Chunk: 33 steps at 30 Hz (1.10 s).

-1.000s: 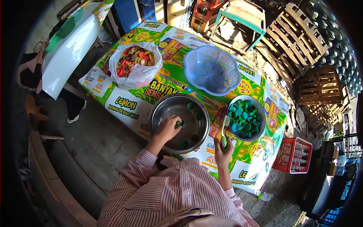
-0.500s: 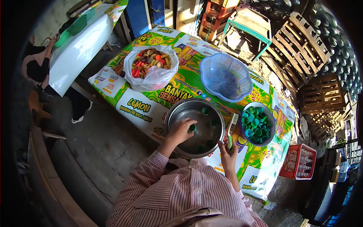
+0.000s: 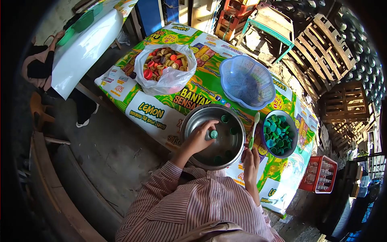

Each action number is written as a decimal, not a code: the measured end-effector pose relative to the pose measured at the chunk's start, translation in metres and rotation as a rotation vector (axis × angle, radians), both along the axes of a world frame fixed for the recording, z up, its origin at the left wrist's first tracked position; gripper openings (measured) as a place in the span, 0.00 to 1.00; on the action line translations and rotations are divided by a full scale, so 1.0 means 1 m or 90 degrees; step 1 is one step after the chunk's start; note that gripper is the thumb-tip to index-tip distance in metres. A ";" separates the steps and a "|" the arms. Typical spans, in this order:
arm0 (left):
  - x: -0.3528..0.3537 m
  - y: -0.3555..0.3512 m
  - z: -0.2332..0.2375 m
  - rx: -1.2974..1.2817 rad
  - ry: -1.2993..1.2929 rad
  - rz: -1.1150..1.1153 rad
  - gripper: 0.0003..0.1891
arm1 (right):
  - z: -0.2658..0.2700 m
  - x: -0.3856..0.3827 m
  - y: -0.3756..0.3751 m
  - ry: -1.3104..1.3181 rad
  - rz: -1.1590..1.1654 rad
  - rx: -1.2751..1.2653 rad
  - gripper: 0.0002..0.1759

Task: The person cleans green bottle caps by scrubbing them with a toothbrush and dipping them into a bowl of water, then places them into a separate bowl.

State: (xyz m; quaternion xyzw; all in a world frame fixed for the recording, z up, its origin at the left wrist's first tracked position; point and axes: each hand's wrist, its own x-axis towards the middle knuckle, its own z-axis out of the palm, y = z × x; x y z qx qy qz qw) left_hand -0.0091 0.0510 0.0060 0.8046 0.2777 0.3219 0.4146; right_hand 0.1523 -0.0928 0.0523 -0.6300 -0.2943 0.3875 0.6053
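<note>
— What is the left hand (image 3: 197,139) doing?
— It is reaching over the near rim of the steel bowl (image 3: 207,106), with its fingertips closing on a green cap (image 3: 213,134). The cap is sitting pinched between thumb and fingers, just above the middle of the bowl.

— And the right hand (image 3: 250,157)?
— It is curling around the lower handle of a toothbrush (image 3: 254,129) and holding it upright, bristle end pointing away from the person. The brush is standing between the steel bowl and the small bowl (image 3: 297,137), just outside the steel bowl's right rim.

— Is anything else lying in the steel bowl?
— Several loose caps (image 3: 225,118) are lying on its bottom, apart from the one being gripped. I cannot tell whether water is covering them.

— What is the small bowl holding?
— It is brimming with green and teal caps, and it is sitting just to the right of the steel bowl.

— What else is sitting on the surface (image 3: 149,111)?
— A printed green and yellow cloth is covering it. A blue basket (image 3: 248,82) is resting behind the two bowls, and a white plastic bag (image 3: 165,80) of red, orange and brown caps is gaping open at the far left.

— Is anyone else showing?
— A person (image 3: 38,66) is sitting at the far left edge, beside another table.
</note>
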 end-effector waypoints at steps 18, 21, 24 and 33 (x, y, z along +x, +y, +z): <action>0.003 -0.016 0.002 -0.098 -0.100 0.152 0.54 | -0.007 -0.014 -0.014 -0.504 0.224 -0.096 0.29; 0.002 -0.019 0.004 -0.114 -0.098 0.154 0.55 | -0.003 -0.013 -0.016 -0.509 0.209 -0.090 0.29; 0.001 -0.021 0.007 -0.099 -0.107 0.141 0.55 | -0.008 -0.013 -0.019 -0.524 0.260 -0.073 0.28; 0.001 -0.021 0.010 -0.099 -0.117 0.138 0.54 | -0.010 -0.012 -0.021 -0.512 0.224 -0.082 0.28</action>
